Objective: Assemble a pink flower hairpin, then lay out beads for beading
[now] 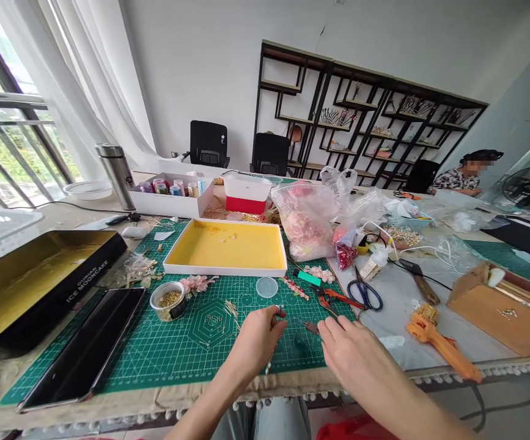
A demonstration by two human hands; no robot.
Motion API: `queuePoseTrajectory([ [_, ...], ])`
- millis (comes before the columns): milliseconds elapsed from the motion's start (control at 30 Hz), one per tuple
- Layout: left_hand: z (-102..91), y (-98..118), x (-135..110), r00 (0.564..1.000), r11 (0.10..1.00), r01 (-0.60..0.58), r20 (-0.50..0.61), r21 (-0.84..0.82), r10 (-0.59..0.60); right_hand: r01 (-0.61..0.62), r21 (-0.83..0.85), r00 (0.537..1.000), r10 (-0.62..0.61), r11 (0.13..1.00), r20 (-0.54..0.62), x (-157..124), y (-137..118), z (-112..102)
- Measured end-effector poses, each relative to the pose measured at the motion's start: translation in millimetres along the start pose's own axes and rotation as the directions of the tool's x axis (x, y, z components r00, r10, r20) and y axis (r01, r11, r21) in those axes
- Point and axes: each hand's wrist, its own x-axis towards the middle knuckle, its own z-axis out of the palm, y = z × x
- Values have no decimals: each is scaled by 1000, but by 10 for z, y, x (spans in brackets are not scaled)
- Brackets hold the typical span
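My left hand [258, 342] hovers over the green cutting mat [173, 348], fingers pinched on a tiny piece I cannot make out. My right hand [354, 354] is beside it, fingers curled round small pliers whose dark tip [311, 327] pokes out toward the left hand. Loose gold pins [230, 308] lie on the mat just ahead. Red-handled pliers [333, 297] and blue scissors [364, 292] rest a little beyond my right hand.
A yellow tray [227, 247], a small cup of gold beads [169, 300], a clear lid [267, 286], pink flowers [195, 283], a black box [26, 287], plastic bags [308, 223], an orange glue gun [443, 345] and a cardboard box [503, 308] crowd the table. Another person [464, 174] sits far right.
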Motion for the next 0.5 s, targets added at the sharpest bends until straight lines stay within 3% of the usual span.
queuePoseTrajectory([
  [200,40,35,-7,999,997,-3,38,-75,6,25,60,1000,-24,998,-18,-42,-99,-135],
  [267,13,33,-65,1000,995,1,19,-99,1,-2,195,999,12,981,-47,-50,-87,-146],
  [333,-31,38,-144,999,991,14,-33,-131,-18,-36,410,995,72,911,-73,-79,-84,-143],
  [400,-79,51,-242,992,985,26,-120,-169,-47,-97,665,979,193,741,-71,-131,-135,-125],
  [433,-99,58,-296,984,982,30,-165,-186,-61,-143,785,960,277,602,-37,-160,-192,-112],
  [500,-123,64,-402,968,977,34,-235,-209,-84,-231,950,899,420,208,127,-205,-369,-93],
])
